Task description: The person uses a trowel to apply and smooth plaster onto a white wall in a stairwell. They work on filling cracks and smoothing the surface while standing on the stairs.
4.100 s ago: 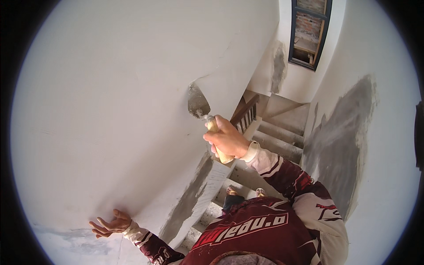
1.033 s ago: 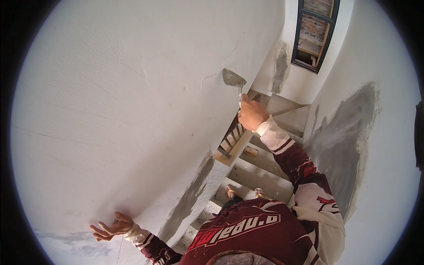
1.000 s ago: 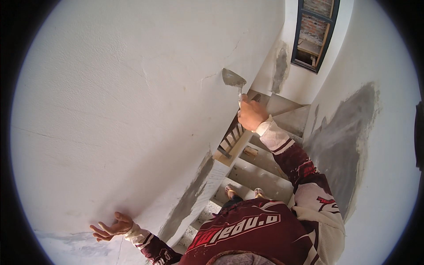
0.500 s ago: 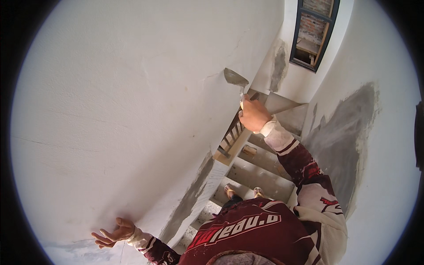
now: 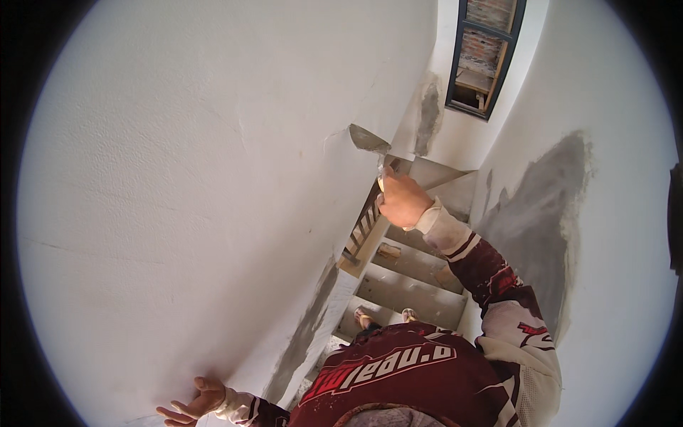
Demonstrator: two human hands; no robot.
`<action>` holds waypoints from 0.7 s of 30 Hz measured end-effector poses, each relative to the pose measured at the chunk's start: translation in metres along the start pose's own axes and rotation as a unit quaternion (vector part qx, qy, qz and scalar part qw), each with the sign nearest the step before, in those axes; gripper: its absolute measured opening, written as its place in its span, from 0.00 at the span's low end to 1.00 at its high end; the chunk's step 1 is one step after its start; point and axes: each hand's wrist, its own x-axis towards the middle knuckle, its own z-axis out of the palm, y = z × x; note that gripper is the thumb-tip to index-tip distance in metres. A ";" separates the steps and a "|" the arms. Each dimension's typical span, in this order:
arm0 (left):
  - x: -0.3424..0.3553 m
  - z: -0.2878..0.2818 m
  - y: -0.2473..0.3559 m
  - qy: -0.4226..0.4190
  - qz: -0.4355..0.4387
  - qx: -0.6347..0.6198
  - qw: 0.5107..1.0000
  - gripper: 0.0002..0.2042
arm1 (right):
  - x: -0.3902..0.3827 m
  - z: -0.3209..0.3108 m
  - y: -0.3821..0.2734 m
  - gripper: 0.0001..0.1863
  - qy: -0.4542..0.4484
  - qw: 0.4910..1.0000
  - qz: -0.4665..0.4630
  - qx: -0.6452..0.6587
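My right hand (image 5: 403, 200) is shut on the handle of a putty knife (image 5: 368, 139). Its flat metal blade lies against the white plastered wall (image 5: 178, 156), up near the wall's far edge. My left hand (image 5: 191, 404) rests flat on the same wall at the bottom of the view, fingers spread, holding nothing. Both sleeves are dark red with white patches.
Below me run grey concrete stairs (image 5: 409, 285) with a wooden railing (image 5: 363, 228). Grey unpainted patches mark the right wall (image 5: 541, 213) and the wall's lower edge (image 5: 306, 334). A dark-framed window opening (image 5: 487, 50) sits at the top. My feet (image 5: 384, 317) stand on a step.
My right hand has carried the putty knife up and to the right along the wall. My left hand has slid slightly lower on the wall.
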 end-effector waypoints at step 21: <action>0.020 0.000 0.010 -0.003 -0.003 -0.019 1.000 0.32 | -0.027 -0.010 -0.041 0.24 0.019 0.999 0.030 0.006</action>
